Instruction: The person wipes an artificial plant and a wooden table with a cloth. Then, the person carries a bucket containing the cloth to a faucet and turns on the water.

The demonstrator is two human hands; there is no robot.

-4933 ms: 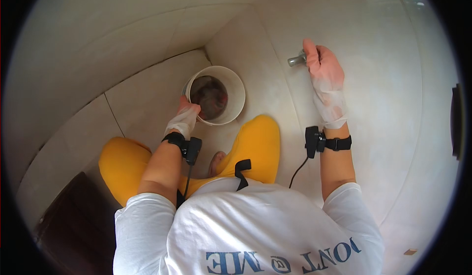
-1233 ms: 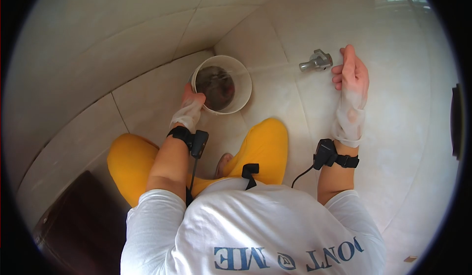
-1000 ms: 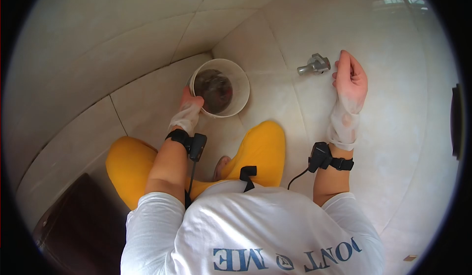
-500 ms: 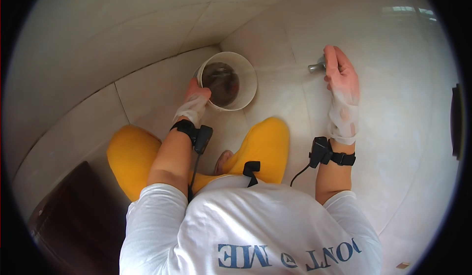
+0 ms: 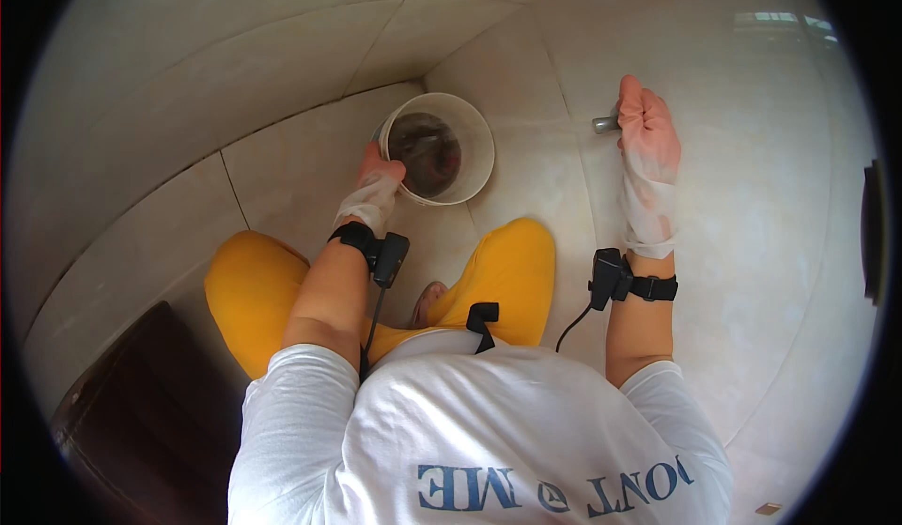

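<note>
A white bucket (image 5: 481,154) with dark, murky water (image 5: 423,154) in it is tilted toward me near the wall corner. My left hand (image 5: 381,173), in a thin pinkish-white glove, grips the bucket's left rim, thumb over the edge. On the tiled surface to the right is a metal tap (image 5: 606,125), its spout pointing left at the bucket. My right hand (image 5: 648,140), gloved the same way, is closed at the tap's base; the fingers hide the handle. What lies under the water cannot be made out.
Pale tiled walls (image 5: 235,65) meet in a corner behind the bucket. A dark brown seat or box (image 5: 141,403) stands at the lower left. A dark object (image 5: 872,234) is at the far right edge. My knees (image 5: 512,262) are below the bucket.
The faint water streak between tap and bucket no longer shows. My right hand has turned, its fingers curling in more tightly at the tap. The bucket has shifted slightly upward with my left hand.
</note>
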